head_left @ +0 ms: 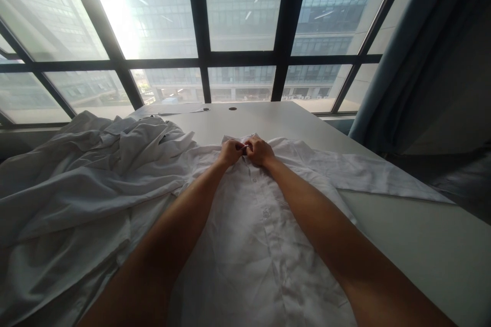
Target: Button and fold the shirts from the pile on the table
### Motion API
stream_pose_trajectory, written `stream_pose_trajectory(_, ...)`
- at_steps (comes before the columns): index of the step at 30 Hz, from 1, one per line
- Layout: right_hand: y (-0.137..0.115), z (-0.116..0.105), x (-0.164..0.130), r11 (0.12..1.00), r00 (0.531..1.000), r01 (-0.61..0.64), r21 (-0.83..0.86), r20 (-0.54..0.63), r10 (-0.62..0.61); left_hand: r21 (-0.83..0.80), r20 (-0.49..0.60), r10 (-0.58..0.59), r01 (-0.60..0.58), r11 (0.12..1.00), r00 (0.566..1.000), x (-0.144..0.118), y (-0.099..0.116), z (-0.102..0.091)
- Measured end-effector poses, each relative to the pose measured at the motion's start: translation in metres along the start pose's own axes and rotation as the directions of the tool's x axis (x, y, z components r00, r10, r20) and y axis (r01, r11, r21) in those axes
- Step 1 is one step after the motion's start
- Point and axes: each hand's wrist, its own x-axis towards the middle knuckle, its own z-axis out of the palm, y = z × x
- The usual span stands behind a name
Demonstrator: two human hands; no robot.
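Note:
A white button-up shirt point(238, 245) lies front side up on the table, its collar at the far end and one sleeve stretched out to the right. Both hands meet at the top of its button strip, just below the collar. My left hand point(231, 152) pinches the shirt's fabric there. Close against it, my right hand point(259, 150) grips the other side of the same spot. The fingertips nearly touch, and any button between them is too small to make out. Further down the strip, several small buttons show.
Rumpled white garments point(95, 163) are heaped along the left side. The white table point(414, 235) has two round holes near its far edge, with flat white sheets beside them. Behind it stands a dark-framed window point(241, 59). A blue-grey curtain point(399, 61) hangs at the right.

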Motion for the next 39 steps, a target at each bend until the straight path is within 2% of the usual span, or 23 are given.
stream_pose_trajectory(8, 0.003, -0.003, 0.002, 1.000, 0.999, -0.016, -0.005, 0.034, 0.016, 0.023, 0.002, 0.044, -0.044, 0.999, 0.999, 0.000, -0.001, 0.001)
stream_pose_trajectory(14, 0.007, 0.000, 0.003, 1.000, 1.000, -0.010, 0.012, 0.012, 0.010, 0.094, -0.075, 0.048, -0.041, 0.995, 0.996, -0.003, -0.001, 0.006)
stream_pose_trajectory(21, 0.008, 0.003, 0.004, 1.000, 1.000, 0.009, 0.014, 0.009, -0.009, 0.184, -0.110, 0.030, -0.010, 0.983, 0.993, -0.008, 0.006, 0.006)
stream_pose_trajectory(32, 0.004, 0.000, 0.003, 1.000, 0.999, 0.003, 0.000, 0.039, -0.003, 0.226, -0.063, 0.038, -0.023, 0.974, 0.997, -0.009, 0.008, 0.003)
stream_pose_trajectory(39, 0.009, 0.008, 0.008, 0.995, 0.998, -0.056, 0.088, 0.021, 0.055, 0.388, -0.139, 0.085, -0.025, 0.921, 0.987, -0.018, 0.024, -0.004)
